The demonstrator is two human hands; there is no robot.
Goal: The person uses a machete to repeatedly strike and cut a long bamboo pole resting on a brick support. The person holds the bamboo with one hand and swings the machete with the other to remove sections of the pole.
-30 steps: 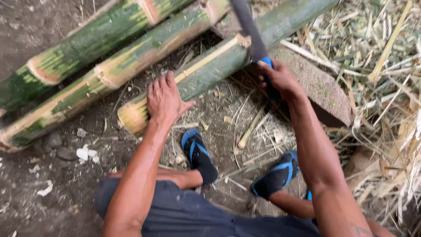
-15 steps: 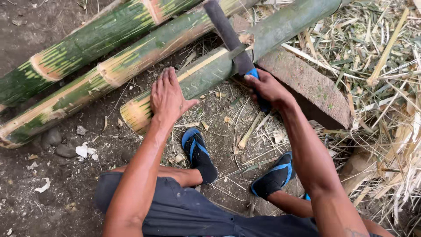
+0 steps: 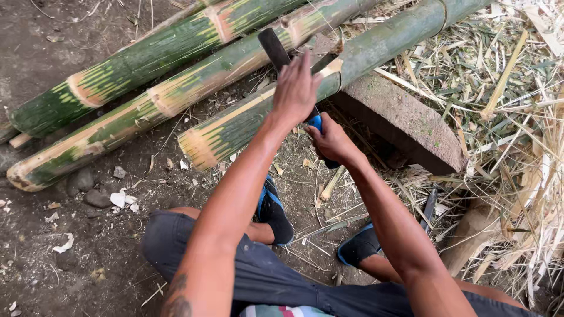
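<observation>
I see the right hand (image 3: 330, 141) clenched around the blue handle (image 3: 317, 124) of a chopping knife; that grip is tight and low, just beside the cut bamboo. The dark blade (image 3: 274, 48) runs up and away from the handle, lying across the nearest bamboo pole (image 3: 247, 120) and reaching the pole behind it. The left hand (image 3: 295, 89) is over the blade and the same near pole, fingers spread and pointing away — whether its palm presses on the blade's back or on the bamboo I cannot tell, and it does not look closed on anything.

The near pole lies slanted on the dirt ground (image 3: 53, 53), its pale cut end toward me, its far part resting on a flat weathered wooden block (image 3: 405, 120). Two more green bamboo poles (image 3: 141, 61) lie beside it, roughly parallel, to the left. Dry straw and bamboo shavings (image 3: 511, 88) cover the ground on the right. Below the hands, two feet in dark sandals with blue straps (image 3: 275, 212) stand on the dirt — knees bent in dark shorts
</observation>
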